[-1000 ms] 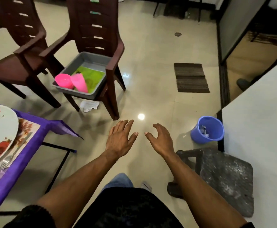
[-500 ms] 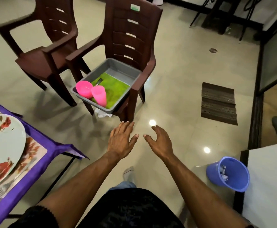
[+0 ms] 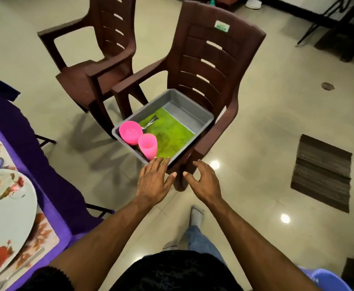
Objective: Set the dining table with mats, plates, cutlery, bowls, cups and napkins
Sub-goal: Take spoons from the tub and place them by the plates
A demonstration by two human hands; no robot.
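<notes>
Purple tablecloth (image 3: 8, 127) covers the table at the left edge, bearing a floral rectangular placemat (image 3: 44, 234) with a white flowered plate (image 3: 6, 208) on it. Two brown plastic armchairs stand ahead; the nearer chair (image 3: 209, 66) carries a grey plastic tray (image 3: 201, 119) lined with a green cloth (image 3: 172, 133). Inside sit a pink plastic bowl (image 3: 130, 132), a pink plastic cup (image 3: 147, 145) upright beside it, and metal cutlery (image 3: 150, 122) behind the bowl. Left hand (image 3: 154, 181) and right hand (image 3: 203, 181) hover just short of the tray, fingers relaxed, holding nothing.
</notes>
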